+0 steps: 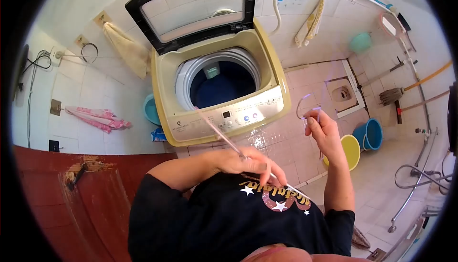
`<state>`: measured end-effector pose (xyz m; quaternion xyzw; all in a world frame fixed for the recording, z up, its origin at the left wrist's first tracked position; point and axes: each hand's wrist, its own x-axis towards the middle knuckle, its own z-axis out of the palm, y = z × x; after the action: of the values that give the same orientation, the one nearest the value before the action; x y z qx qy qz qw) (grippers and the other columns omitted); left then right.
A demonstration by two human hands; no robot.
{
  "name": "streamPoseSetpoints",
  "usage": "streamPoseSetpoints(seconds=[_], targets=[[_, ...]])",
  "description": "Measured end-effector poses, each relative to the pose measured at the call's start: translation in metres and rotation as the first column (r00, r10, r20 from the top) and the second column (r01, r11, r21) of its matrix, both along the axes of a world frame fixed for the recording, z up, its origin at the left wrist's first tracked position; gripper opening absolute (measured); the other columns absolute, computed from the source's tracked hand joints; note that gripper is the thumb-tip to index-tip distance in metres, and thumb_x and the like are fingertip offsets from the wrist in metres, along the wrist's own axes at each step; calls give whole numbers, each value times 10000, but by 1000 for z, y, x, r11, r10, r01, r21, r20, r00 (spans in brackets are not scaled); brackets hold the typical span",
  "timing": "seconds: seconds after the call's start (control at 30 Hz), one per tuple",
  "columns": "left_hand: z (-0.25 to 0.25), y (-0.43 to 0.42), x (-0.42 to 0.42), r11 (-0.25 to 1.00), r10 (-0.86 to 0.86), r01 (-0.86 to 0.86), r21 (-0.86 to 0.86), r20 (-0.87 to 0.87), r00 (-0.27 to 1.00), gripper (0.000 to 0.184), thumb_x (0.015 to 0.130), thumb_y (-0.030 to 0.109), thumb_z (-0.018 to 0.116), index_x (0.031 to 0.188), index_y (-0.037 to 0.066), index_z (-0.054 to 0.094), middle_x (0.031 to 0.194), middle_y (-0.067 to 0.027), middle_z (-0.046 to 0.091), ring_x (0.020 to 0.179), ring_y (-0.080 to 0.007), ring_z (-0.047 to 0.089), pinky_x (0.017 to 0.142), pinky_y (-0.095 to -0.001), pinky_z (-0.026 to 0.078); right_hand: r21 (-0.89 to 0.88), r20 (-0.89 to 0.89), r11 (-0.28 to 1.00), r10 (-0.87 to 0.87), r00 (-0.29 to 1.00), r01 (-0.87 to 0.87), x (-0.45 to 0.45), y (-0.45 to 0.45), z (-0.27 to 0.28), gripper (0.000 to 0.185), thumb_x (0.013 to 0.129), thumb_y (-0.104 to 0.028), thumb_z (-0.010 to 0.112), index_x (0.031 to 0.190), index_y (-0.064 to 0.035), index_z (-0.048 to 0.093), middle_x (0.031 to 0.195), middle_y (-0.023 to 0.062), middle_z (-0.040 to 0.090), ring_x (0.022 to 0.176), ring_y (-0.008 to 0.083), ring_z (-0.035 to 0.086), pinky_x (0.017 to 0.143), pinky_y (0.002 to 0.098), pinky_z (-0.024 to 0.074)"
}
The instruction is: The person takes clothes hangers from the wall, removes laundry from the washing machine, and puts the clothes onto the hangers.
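Observation:
My left hand (257,164) crosses in front of my black shirt with its fingers closed around a long thin metallic rod (219,132). The rod slants from the washing machine's front panel down to the right, past my chest. Off to the right, my right hand (324,131) is raised, thumb and fingers pinching a thin, purplish wire-like loop (300,107); its full shape is hard to make out. Ahead of me stands a gold top-loading washing machine (160,114), its lid (191,35) up and its drum (224,88) exposed.
Blue (373,135) and yellow (351,153) buckets stand on the tiled floor at right, near a squat toilet (342,94). Towels (126,50) hang on the walls. A mop (392,96) leans at far right. A red wooden door (109,190) is at lower left.

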<state>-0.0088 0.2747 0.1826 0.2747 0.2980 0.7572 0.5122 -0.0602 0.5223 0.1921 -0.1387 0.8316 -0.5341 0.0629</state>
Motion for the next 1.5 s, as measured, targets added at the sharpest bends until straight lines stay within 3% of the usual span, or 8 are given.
streamPoseSetpoints(seconds=[0.33,0.67,0.73,1.07,1.3,1.37,1.4,1.5], targets=[[-9,-144,-171,634,364,-332,-698,-108,925,445,932,423,361,763,38,505,430,-48,470,328,-152,461,397,-364,456,-253,264,957,-73,962,142,-24,-33,-2,253,924,-123,411,1140,-34,507,633,28,526,459,38,361,421,172,277],[-178,-162,-242,130,-271,-306,-943,-331,904,274,793,283,534,647,53,571,455,-74,502,339,-193,460,365,-350,440,-221,299,803,-484,822,553,11,-2,-22,317,897,-76,426,1204,-7,465,645,70,539,437,52,362,404,172,252],[-260,-156,-247,215,-580,-485,-848,-510,635,315,761,296,531,714,5,642,627,-162,613,565,-306,604,581,-406,494,-180,336,775,-530,779,605,21,3,-32,323,895,-75,432,1210,-11,463,643,69,537,433,51,356,400,172,250],[-372,-68,-266,-148,-116,-613,-776,-602,790,339,835,320,518,998,47,634,951,-219,624,909,-355,606,776,-429,478,-35,469,631,-674,571,775,17,-13,-74,314,898,-90,448,1207,-36,467,633,52,509,419,48,333,381,173,233],[-459,-139,-259,529,49,-40,-847,-17,999,436,733,384,654,989,31,630,1027,-147,631,910,-264,613,803,-372,473,-59,487,518,-731,478,853,18,-15,-82,321,904,-113,462,1208,-11,444,644,40,487,441,62,357,386,178,243],[-486,-192,-266,-258,42,-369,-893,-392,919,234,813,199,562,935,18,645,994,-153,641,877,-243,639,760,-379,510,-78,497,466,-748,439,882,17,-23,-80,319,902,-112,463,1202,-6,449,636,37,478,439,68,359,385,179,250],[-464,-210,-273,-502,263,-35,-864,-191,946,273,828,148,499,1041,1,587,1106,-184,586,1006,-275,591,845,-398,480,-67,493,459,-757,429,886,19,-22,-81,319,902,-112,463,1202,-6,449,636,37,478,439,68,359,385,179,250],[-572,-254,-236,-653,543,177,-736,-292,787,553,777,263,583,1206,-31,396,1232,-204,473,1097,-388,504,890,-437,449,-35,494,464,-762,419,885,23,-19,-82,325,902,-122,466,1207,-10,451,630,38,476,433,73,363,379,181,265]])
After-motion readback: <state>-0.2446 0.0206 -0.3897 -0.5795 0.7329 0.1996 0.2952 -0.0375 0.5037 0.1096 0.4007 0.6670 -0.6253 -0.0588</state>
